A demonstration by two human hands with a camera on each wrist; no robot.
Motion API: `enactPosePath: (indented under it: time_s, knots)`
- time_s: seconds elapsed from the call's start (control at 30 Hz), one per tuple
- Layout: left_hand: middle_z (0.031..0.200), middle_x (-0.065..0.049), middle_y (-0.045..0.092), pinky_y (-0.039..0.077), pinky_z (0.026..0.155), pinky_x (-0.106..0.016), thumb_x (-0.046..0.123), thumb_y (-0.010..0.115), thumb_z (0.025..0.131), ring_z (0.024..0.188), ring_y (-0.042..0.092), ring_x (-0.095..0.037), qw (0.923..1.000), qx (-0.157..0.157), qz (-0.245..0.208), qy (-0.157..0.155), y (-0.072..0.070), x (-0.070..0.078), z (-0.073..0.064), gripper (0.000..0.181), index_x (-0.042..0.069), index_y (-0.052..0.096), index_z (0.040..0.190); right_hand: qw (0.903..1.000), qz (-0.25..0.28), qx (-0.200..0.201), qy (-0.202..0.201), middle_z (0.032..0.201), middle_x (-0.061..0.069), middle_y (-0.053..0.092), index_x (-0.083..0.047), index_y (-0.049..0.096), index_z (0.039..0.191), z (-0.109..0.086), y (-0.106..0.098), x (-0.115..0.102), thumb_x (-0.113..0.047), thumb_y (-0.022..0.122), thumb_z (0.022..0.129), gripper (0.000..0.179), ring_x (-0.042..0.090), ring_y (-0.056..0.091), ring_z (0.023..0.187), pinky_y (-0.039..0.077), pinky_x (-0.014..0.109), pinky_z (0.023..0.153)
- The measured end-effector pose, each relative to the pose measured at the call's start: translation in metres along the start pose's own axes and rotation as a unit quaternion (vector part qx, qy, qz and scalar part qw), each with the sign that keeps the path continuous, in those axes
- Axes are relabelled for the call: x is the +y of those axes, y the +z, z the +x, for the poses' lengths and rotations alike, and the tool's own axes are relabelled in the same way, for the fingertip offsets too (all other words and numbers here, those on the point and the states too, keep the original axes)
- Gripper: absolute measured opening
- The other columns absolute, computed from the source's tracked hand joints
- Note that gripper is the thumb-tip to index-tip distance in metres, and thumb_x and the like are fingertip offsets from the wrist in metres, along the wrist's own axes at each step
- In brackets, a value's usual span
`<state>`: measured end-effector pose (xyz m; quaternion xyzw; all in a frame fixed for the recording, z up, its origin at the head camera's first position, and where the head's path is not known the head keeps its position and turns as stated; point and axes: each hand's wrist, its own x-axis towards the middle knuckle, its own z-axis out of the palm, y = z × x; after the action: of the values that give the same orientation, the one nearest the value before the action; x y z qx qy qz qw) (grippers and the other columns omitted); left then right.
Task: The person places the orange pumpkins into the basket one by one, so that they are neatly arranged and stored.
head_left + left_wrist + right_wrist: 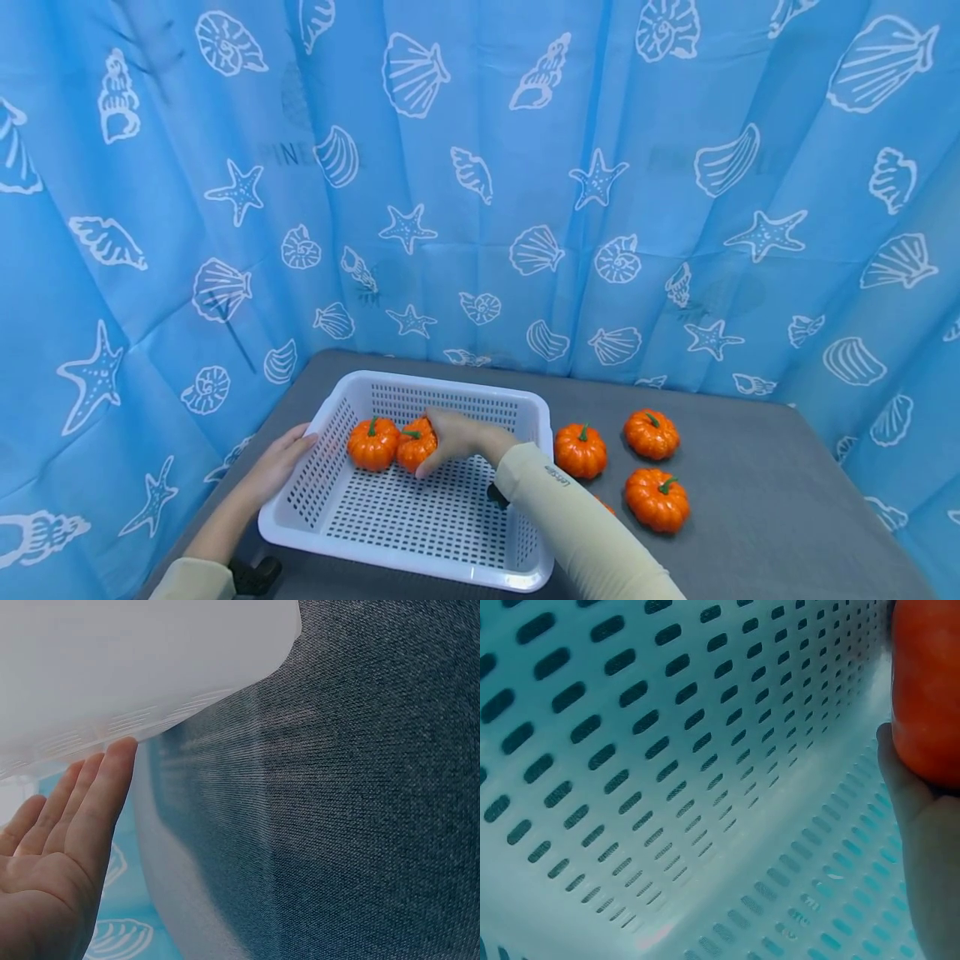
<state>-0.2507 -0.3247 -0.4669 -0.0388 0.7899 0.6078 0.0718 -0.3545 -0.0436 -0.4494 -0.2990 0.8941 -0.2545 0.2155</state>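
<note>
A white perforated plastic basket (405,564) stands on the grey table. Inside it, toward the back left, sits a small orange pumpkin (372,444) with a green stem. My right hand (457,435) reaches into the basket and grips a second pumpkin (417,446) right beside the first. In the right wrist view that pumpkin (930,690) shows at the right edge, against my thumb. My left hand (283,460) is at the basket's left side. In the left wrist view its straight fingers (105,784) touch the basket's outer wall from below the rim.
Right of the basket, several pumpkins lie on the grey table (765,500): one close to the basket (581,451), one farther back (652,434), one nearer (657,500). Another is mostly hidden by the right sleeve (577,517). A blue shell-patterned curtain (480,208) surrounds the table.
</note>
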Motion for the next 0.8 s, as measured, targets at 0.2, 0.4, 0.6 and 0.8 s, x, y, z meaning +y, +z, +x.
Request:
enactPosePath:
  time_s: [0.2, 0.4, 0.6, 0.8]
  knots:
    - [0.132, -0.026, 0.051, 0.058, 0.067, -0.049, 0.047, 0.039, 0.099, 0.092, 0.068, -0.033, 1.0, -0.001, 0.0, -0.001, -0.0004, -0.0014, 0.0004, 0.059, 0.017, 0.023, 0.148, 0.9999, -0.005, -0.001, 0.01, 0.127, 0.0, 0.056, -0.013, 0.04, 0.138, 0.0005, 0.0021, 0.001, -0.045, 0.085, 0.064, 0.093, 0.016, 0.052, 0.116, 0.041, 0.041, 0.106]
    - [0.131, -0.027, 0.051, 0.058, 0.067, -0.049, 0.046, 0.039, 0.099, 0.092, 0.068, -0.033, 1.0, 0.0, 0.001, -0.002, 0.0001, -0.0006, 0.001, 0.059, 0.016, 0.023, 0.147, 0.9997, -0.013, 0.002, 0.019, 0.131, 0.001, 0.054, -0.012, 0.039, 0.14, 0.0033, 0.0042, 0.0025, -0.044, 0.086, 0.063, 0.095, 0.018, 0.051, 0.119, 0.039, 0.042, 0.107]
    - [0.131, -0.027, 0.052, 0.058, 0.067, -0.05, 0.047, 0.039, 0.099, 0.092, 0.068, -0.034, 1.0, 0.0, -0.006, -0.005, -0.0003, -0.0015, 0.0009, 0.059, 0.016, 0.024, 0.147, 0.9991, -0.034, 0.009, 0.023, 0.135, 0.003, 0.052, -0.011, 0.037, 0.142, 0.0055, 0.0076, 0.0045, -0.045, 0.086, 0.062, 0.1, 0.019, 0.049, 0.123, 0.038, 0.042, 0.109]
    - [0.13, -0.026, 0.053, 0.058, 0.066, -0.05, 0.047, 0.04, 0.099, 0.092, 0.068, -0.035, 0.9999, -0.001, -0.009, -0.006, -0.0001, -0.001, 0.0008, 0.059, 0.017, 0.023, 0.147, 0.9984, -0.044, 0.012, 0.034, 0.135, 0.002, 0.052, -0.013, 0.038, 0.141, 0.0068, 0.0102, 0.0066, -0.046, 0.086, 0.061, 0.099, 0.019, 0.05, 0.122, 0.038, 0.042, 0.108]
